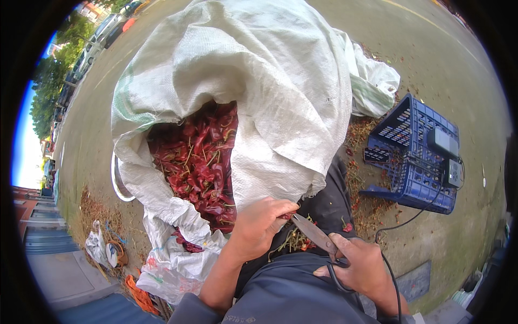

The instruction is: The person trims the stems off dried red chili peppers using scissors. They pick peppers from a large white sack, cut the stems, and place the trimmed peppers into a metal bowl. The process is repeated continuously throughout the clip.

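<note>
My left hand (259,227) pinches a dried red chili pepper (287,215) between thumb and fingers, just right of the sack's mouth. The scissors (315,235) are in my right hand (358,261), their blade tips against or very near that pepper. A large white woven sack (279,121) lies before me, its opening showing many dried red chilies (202,166). Cut green stems (295,239) and a few red bits lie on the dark cloth over my lap. One small red pepper piece with its stem (347,227) rests near the scissors.
An upturned blue plastic crate (425,178) stands at right, carrying small electronic devices (443,142) with a black cable (388,259). Stems and scraps (358,170) litter the ground beside it. At lower left are a clear plastic bag (166,279), an orange net or cloth (139,293) and a round container (117,255).
</note>
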`<move>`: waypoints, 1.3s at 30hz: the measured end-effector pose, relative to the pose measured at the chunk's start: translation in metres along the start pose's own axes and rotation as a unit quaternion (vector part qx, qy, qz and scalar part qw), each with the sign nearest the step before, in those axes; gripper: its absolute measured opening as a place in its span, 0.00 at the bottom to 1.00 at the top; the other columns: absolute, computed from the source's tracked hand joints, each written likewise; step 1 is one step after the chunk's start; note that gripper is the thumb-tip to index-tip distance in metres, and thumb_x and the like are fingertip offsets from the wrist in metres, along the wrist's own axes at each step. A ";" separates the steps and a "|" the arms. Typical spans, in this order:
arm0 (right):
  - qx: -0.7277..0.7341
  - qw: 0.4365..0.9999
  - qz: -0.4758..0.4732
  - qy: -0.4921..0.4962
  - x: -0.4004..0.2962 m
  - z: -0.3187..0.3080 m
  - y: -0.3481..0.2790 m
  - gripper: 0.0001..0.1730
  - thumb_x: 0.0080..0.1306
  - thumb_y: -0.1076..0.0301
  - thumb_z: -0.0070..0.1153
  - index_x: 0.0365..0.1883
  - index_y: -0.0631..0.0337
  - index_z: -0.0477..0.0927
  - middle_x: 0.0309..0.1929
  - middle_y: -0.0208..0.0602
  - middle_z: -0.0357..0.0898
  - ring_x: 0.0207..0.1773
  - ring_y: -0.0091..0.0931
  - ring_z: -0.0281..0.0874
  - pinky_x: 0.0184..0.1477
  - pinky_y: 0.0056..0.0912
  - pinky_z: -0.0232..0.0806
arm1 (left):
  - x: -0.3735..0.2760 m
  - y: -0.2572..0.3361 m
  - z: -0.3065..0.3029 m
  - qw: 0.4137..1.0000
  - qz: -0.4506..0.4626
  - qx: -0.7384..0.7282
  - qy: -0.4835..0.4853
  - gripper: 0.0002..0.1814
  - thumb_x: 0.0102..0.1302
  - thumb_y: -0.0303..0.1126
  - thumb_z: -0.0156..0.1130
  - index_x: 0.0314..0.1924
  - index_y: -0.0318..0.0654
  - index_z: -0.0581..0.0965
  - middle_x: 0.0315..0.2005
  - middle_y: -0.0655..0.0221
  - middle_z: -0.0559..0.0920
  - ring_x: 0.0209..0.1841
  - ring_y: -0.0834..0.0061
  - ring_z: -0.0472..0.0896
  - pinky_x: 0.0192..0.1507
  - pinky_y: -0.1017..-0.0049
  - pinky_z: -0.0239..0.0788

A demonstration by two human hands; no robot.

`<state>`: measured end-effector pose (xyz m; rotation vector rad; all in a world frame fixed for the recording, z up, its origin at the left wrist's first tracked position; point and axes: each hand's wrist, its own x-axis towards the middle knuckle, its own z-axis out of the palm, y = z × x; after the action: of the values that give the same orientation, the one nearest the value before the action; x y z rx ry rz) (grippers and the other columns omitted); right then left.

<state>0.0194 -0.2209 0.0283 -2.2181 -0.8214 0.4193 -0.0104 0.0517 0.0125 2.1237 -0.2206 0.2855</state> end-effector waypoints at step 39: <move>0.298 0.948 0.003 0.110 0.018 0.066 -0.060 0.43 0.47 0.59 0.87 0.57 0.68 0.80 0.28 0.32 0.79 0.27 0.18 0.76 0.29 0.22 0.68 | -0.015 0.034 -0.010 0.910 -0.094 -0.339 0.221 0.15 0.78 0.27 0.59 0.59 0.23 0.80 0.44 0.58 0.88 0.42 0.76 0.86 0.48 0.76 0.79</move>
<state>-0.0270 -0.1424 0.0256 -1.6650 -0.4826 0.3554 -0.0347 0.0433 0.0407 1.3334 0.1414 0.4858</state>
